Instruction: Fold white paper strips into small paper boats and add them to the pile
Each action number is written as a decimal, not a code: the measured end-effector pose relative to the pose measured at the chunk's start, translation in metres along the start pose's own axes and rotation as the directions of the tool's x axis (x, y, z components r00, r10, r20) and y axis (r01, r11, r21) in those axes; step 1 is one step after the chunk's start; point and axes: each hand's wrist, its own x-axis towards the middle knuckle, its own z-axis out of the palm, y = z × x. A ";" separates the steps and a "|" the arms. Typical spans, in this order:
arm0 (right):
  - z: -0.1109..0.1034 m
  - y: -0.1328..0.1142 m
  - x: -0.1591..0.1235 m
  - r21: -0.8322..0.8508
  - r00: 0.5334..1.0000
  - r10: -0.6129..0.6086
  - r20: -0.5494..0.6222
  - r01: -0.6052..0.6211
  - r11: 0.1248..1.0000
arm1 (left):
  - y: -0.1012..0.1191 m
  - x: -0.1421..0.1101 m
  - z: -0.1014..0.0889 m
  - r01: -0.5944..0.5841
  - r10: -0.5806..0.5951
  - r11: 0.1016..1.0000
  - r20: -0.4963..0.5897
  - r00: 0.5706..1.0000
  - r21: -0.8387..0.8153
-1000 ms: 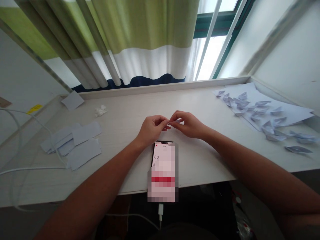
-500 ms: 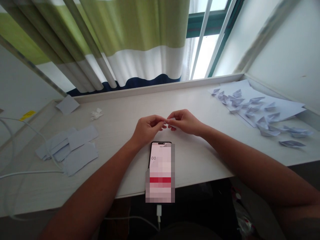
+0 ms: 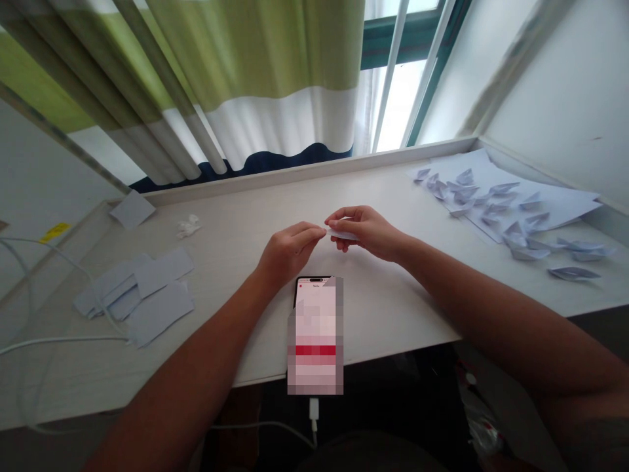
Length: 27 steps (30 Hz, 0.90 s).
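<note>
A small folded piece of white paper (image 3: 343,234) is pinched between the thumb and fingers of my right hand (image 3: 366,226). My left hand (image 3: 289,249) grips the paper's left tip with its fingertips pressed together. Both hands hold it a little above the white desk, at its middle. Much of the paper is hidden by my fingers, so its full shape does not show. Below my hands a phone (image 3: 314,308) lies at the desk's front edge, its screen mostly blurred out.
Folded paper boats (image 3: 491,203) cluster on white sheets (image 3: 565,190) at the right. Cut paper pieces (image 3: 162,311) lie at the left, near white cables (image 3: 63,339). Crumpled paper (image 3: 189,226) and another square sheet (image 3: 132,210) sit farther back. A curtain (image 3: 275,52) hangs behind.
My right hand has risen slightly and shows more of the folded paper. The fingers of my left hand have straightened and closed together at the paper's tip.
</note>
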 end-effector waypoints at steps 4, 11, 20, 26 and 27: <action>0.000 -0.001 0.001 0.035 0.998 0.022 -0.060 -0.020 0.999 | 0.001 -0.001 0.004 0.044 -0.027 0.991 -0.131 0.991 0.123; 0.002 0.007 0.004 -0.139 0.964 -0.237 -0.121 0.220 0.966 | 0.015 0.001 0.012 0.080 -0.088 0.994 -0.120 0.989 -0.069; 0.006 0.006 0.000 -0.345 0.878 -0.437 -0.196 0.355 0.869 | 0.018 0.004 0.021 0.366 -0.466 0.769 -0.069 0.882 -0.524; 0.003 0.003 -0.006 -0.546 0.782 -0.565 -0.262 0.363 0.755 | 0.016 0.005 0.023 0.420 -0.555 0.647 -0.015 0.832 -0.637; 0.003 0.003 -0.007 -0.580 0.777 -0.582 -0.241 0.366 0.728 | 0.016 0.005 0.023 0.418 -0.566 0.632 -0.020 0.824 -0.653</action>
